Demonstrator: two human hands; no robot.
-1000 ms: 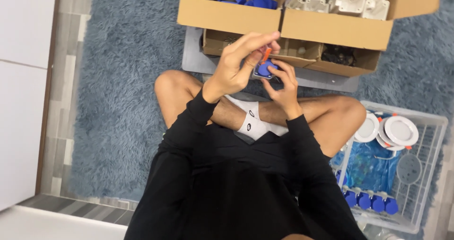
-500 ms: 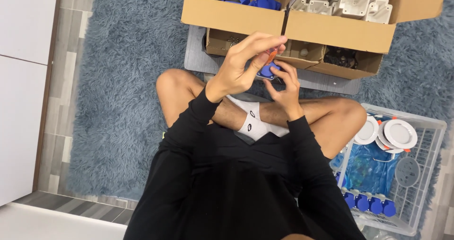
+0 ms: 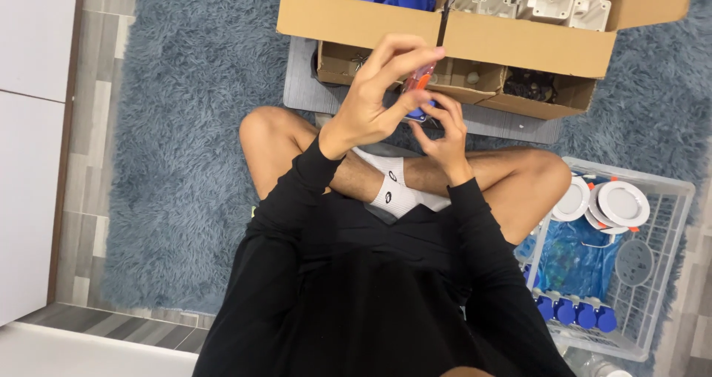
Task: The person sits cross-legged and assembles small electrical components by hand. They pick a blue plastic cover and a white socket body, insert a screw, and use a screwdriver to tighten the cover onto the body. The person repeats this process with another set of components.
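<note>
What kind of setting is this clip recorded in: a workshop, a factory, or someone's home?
Most likely a room in a home, used for small assembly work. The person sits cross-legged on a shaggy blue-grey rug over grey floor tiles, with cardboard boxes of blue and white plastic parts and a white wire basket beside them.

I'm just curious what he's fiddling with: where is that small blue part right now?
In the head view, the small blue part sits just above centre, pinched between the left hand and right hand, above the crossed legs and before the cardboard boxes.

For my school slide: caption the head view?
Left hand turns an orange-handled screwdriver into a blue part in the right hand.
</note>
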